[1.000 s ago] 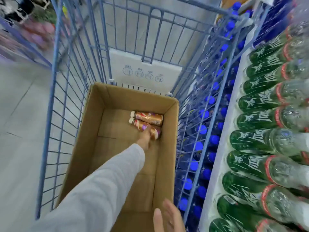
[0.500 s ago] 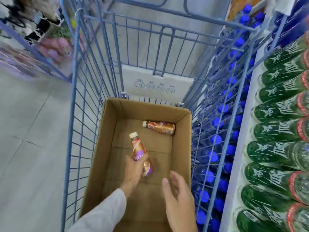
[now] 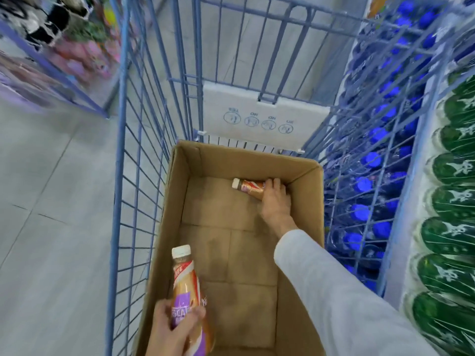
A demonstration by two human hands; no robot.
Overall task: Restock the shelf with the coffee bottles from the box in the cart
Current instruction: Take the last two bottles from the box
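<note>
While the left hand (image 3: 169, 330) at the bottom of the frame grips one coffee bottle (image 3: 186, 286) round its body, cap pointing up-frame, the right hand (image 3: 275, 199) reaches across the box (image 3: 169, 201) to its far right corner. Its fingers curl over the base end of the last bottle (image 3: 248, 187), which lies flat on the box floor, long axis across the frame, cap toward the left. Lifting it should empty the box.

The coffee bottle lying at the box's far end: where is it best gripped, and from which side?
Its wide lower body, from above: the coffee bottle lies on its side close along the far wall of the box, white cap pointing left, leaving the top free. The right hand curls there.
</note>
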